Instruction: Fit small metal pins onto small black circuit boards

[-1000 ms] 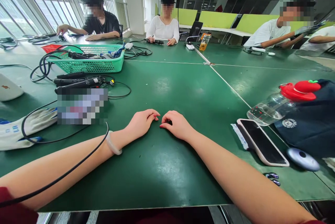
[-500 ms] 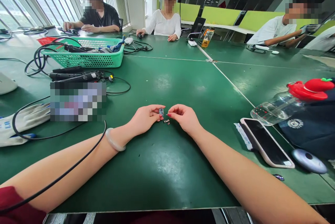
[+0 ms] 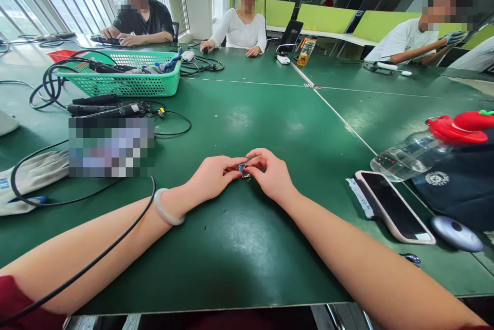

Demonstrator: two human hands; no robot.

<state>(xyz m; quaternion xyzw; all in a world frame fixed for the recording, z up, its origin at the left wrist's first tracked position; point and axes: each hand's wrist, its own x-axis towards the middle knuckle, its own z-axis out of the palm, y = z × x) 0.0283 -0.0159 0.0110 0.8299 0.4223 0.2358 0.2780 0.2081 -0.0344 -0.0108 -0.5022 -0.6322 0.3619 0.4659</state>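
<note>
Between the fingers of my left hand (image 3: 216, 173) is a small blue circuit board (image 3: 242, 168), partly covered by the fingertips. My right hand (image 3: 270, 170) meets it from the other side, thumb and forefinger closed at the board's right edge. Whether a smaller part is also pinched there is hidden. Just below the fingertips, a few tiny metallic and reddish pieces (image 3: 246, 177) lie on the green table (image 3: 239, 247).
At left are a green basket (image 3: 123, 83) of tools, black cables, black handheld devices (image 3: 111, 108) and white gloves (image 3: 34, 173). To the right lie a phone (image 3: 395, 206), a red-topped bottle (image 3: 412, 157) and a mouse (image 3: 456, 233). Several people sit around the table.
My right hand has moved left and its fingers now reach the circuit board, with thumb and forefinger wider apart than before. My left hand keeps the board, which sits slightly further right.
</note>
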